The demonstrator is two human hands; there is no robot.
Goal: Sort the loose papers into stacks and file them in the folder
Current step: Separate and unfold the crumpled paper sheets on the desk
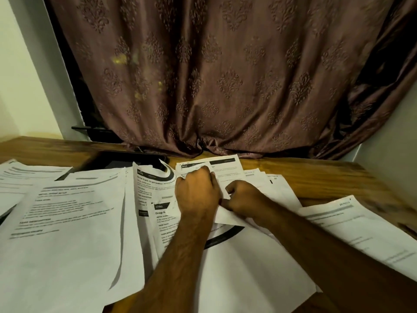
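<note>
Several loose printed sheets lie spread over a wooden desk (327, 177). In the middle, my left hand (195, 193) grips the curled top edge of a white sheet (228, 170) whose far end has a dark header bar. Just right of it, my right hand (242, 197) pinches the same sheet's lower edge, which is bent upward. A page headed "3703" (162, 216) sits under my left wrist. A large sheet (67, 222) covers the left of the desk, and another (361, 224) lies at the right. A dark folder (119, 160) lies at the back left, partly under papers.
A brown patterned curtain (225, 75) hangs behind the desk down to its back edge. White wall (20, 75) stands at the left and right. A sheet with a thick black arc (230, 236) lies beneath my forearms. Bare wood shows at the back right.
</note>
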